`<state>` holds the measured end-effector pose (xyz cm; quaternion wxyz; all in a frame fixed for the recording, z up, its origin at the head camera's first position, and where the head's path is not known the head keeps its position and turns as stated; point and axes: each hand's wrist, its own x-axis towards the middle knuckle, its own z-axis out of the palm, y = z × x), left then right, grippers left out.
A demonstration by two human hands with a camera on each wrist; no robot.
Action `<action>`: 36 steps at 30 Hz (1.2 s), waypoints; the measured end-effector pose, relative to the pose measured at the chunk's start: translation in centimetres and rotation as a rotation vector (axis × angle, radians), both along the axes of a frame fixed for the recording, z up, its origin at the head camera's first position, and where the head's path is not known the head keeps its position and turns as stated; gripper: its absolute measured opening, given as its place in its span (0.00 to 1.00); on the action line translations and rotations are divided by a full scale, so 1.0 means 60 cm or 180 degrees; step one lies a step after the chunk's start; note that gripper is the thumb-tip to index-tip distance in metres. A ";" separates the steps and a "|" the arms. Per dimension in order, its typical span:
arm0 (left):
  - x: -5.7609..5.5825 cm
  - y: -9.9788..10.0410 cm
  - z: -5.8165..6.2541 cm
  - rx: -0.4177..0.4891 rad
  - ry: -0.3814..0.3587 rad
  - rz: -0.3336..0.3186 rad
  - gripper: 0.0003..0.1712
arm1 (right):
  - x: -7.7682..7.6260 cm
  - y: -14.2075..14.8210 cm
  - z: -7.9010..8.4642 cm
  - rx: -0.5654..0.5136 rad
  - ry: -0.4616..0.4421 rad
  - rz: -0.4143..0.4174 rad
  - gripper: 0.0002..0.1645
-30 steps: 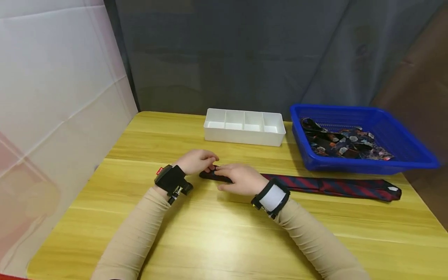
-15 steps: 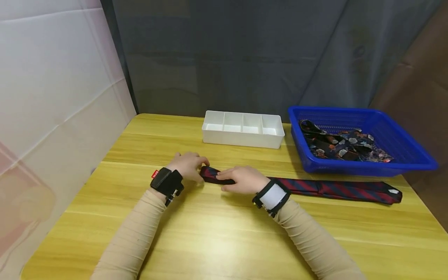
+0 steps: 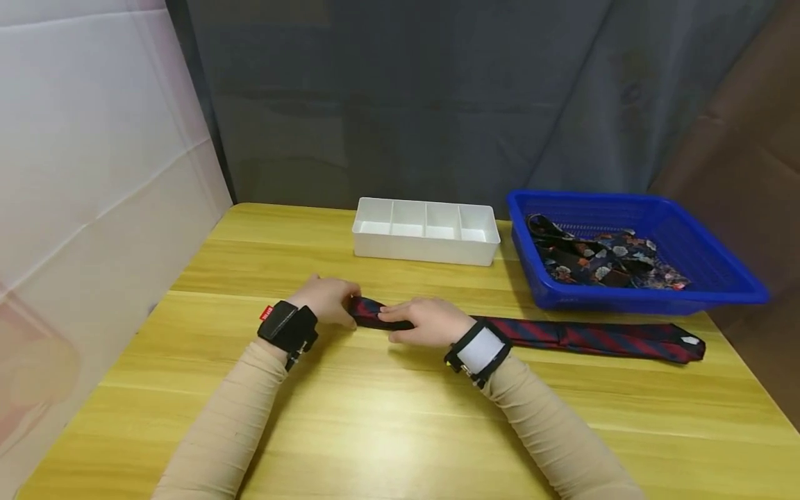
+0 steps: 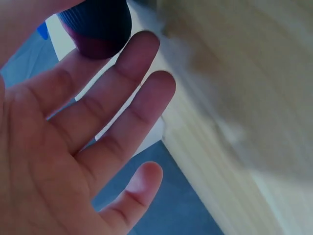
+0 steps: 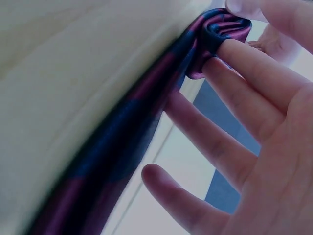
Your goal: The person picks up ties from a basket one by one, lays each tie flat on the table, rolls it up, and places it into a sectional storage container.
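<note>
A long necktie with dark red and navy stripes [image 3: 600, 339] lies across the table, its left end wound into a small roll [image 5: 225, 28]. At the roll's left end my left hand [image 3: 325, 298] holds it between thumb and index finger; the left wrist view shows the other fingers spread apart. My right hand [image 3: 434, 323] holds the roll from the right, thumb on the near side and fingertips on top. In the right wrist view its index and middle fingertips touch the roll, while the ring finger rests at the flat strip's edge.
Behind the hands stands a white tray [image 3: 425, 248] with several compartments. A blue plastic basket [image 3: 644, 300] holding floral-patterned dark fabric [image 3: 600, 260] is at the back right. The wooden table [image 3: 375, 430] ends at a dark curtain [image 3: 375, 104].
My left hand has shifted left and turned from above the rolled end to grasp it from the left. My right hand stays at the roll. The view has shifted slightly.
</note>
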<state>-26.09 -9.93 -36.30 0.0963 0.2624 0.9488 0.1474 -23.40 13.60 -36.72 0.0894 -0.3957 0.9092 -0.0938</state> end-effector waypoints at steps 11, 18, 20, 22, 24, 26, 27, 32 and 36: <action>0.004 -0.005 0.017 0.0244 0.0117 -0.0098 0.28 | -0.002 -0.003 -0.006 -0.0082 -0.0287 0.0179 0.38; 0.018 0.007 0.036 0.0482 0.0127 -0.0223 0.37 | -0.002 -0.004 -0.006 -0.0029 -0.0331 0.0129 0.39; 0.021 0.009 0.037 0.0492 0.0144 -0.0271 0.37 | -0.003 -0.003 -0.006 -0.0025 -0.0337 0.0112 0.38; 0.023 0.010 0.039 0.0521 0.0152 -0.0343 0.36 | -0.005 -0.001 -0.004 -0.0029 -0.0366 0.0098 0.36; 0.026 0.013 0.041 0.0560 0.0149 -0.0436 0.35 | -0.008 0.003 0.000 -0.0034 -0.0392 0.0084 0.33; 0.028 0.019 0.042 0.0611 0.0091 -0.0530 0.35 | -0.011 0.007 0.003 -0.0053 -0.0423 0.0072 0.29; 0.030 0.024 0.042 0.0623 0.0055 -0.0570 0.34 | -0.014 0.011 0.004 -0.0066 -0.0425 0.0077 0.28; 0.039 0.050 0.041 0.0557 0.0052 -0.0662 0.31 | -0.021 0.031 0.007 -0.0200 -0.0321 0.0156 0.19; 0.043 0.066 0.043 0.0513 0.0104 -0.0709 0.29 | -0.014 0.050 0.017 -0.0258 -0.0111 0.0102 0.15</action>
